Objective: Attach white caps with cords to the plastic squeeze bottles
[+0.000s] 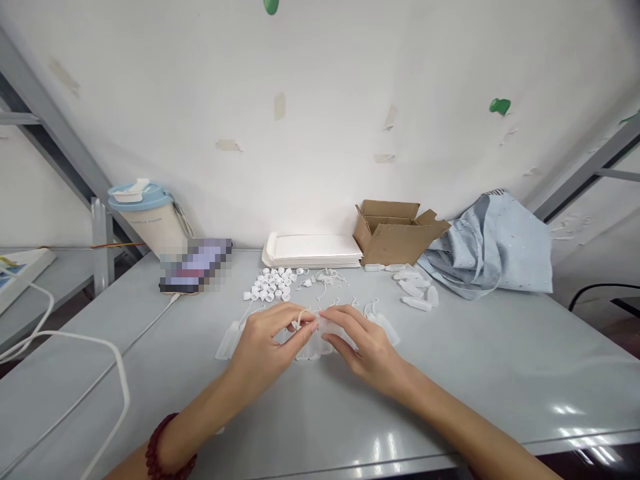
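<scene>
Everything's placed here by the flat white stack of paper-like sheets [317,250]. Nearest, in front of it, two hands meet: left hand [259,339], thumb and index pinched on one thin white plastic loop [299,316], which arches up between them; right hand [373,348], thumb and index tips apart, translucent plastic showing between, whether gripped I can't tell. The loop's bend points toward the stack; any long axis of its piece is hidden.

Around the hands, translucent flat plastic tubes: one at the stack's front left [229,341] and an overlapping group at its front right [386,329], narrow ends all angled toward it. Closer to the stack, a heap of white cylindrical caps [270,287], around two dozen, too bunched to count exactly. Right of the stack, one open brown cardboard box [395,239], roughly seven loose clear tubes [417,305] before it.
</scene>
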### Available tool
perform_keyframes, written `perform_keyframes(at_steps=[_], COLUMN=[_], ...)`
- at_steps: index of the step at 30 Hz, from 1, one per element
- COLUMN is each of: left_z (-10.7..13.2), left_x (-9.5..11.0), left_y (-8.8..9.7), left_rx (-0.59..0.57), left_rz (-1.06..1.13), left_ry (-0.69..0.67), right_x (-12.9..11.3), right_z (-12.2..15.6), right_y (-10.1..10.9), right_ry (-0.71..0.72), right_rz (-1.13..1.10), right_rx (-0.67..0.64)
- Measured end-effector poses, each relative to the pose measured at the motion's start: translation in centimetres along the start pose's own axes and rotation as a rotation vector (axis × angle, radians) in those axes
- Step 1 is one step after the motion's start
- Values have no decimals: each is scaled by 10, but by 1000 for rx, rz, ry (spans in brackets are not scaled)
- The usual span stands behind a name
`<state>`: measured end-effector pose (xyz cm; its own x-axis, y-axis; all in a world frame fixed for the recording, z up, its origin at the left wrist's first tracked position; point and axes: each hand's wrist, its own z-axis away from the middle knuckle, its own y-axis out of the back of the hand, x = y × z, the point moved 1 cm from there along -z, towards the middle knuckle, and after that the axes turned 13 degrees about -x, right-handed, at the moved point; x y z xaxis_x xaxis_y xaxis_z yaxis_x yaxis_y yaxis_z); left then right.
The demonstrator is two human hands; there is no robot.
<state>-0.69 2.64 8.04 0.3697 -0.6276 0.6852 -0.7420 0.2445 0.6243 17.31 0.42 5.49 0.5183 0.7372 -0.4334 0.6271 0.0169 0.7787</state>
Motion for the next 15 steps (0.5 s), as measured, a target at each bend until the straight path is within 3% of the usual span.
perform_keyframes(at_steps=[8, 15], left_z=[4, 4], left_x=[-2, 2], left_y=[-3, -3], left_rx=[20, 33], left_rz=[-93, -132], left_ry=[-30, -71], right_x=[0, -4], right_z=[-1, 0], right_y=[0, 2], right_ry=[17, -96], right_rz=[-36, -182], right_rx=[14, 33])
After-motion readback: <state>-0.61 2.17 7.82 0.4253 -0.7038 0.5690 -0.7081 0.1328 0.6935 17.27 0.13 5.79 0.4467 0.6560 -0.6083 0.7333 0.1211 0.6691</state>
